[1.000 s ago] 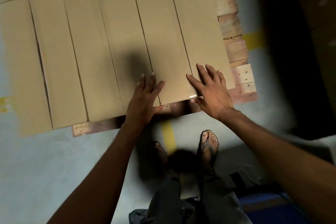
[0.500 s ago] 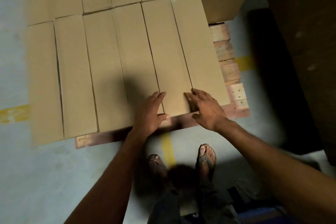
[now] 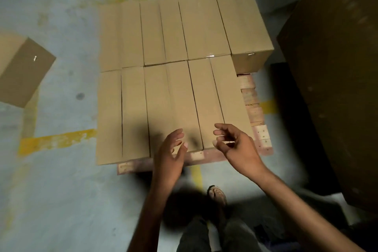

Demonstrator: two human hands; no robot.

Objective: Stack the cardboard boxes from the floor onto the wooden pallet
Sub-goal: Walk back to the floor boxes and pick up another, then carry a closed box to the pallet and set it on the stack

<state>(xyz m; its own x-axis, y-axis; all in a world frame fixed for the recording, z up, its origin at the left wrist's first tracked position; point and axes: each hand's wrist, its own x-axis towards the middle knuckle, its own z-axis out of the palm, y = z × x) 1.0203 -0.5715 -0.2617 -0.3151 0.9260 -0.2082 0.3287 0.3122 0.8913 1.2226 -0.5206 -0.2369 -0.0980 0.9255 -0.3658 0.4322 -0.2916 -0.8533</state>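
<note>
Head cam: L hand (image 3: pixel 171 149) & R hand (image 3: pixel 235 145), fingers loosely curled, holding nothing, over near edge of boxes (image 3: pixel 163 98) packed in two rows on wooden pallet (image 3: pixel 255 108). Loose box (image 3: pixel 22 71) on floor (image 3: pixel 61 190) well left; pallet's right slats bare, dark block (image 3: pixel 337 67) near on right.

- The pallet (image 3: pixel 258 131) is packed edge to edge with boxes (image 3: pixel 173 98); only its right-hand slats (image 3: pixel 250 96) lie bare.
- Right of the pallet, a tall dark crate (image 3: pixel 337 67) narrows the aisle.
- Left of the pallet, open floor (image 3: pixel 61 180), with one loose box (image 3: pixel 22 71) beyond.
</note>
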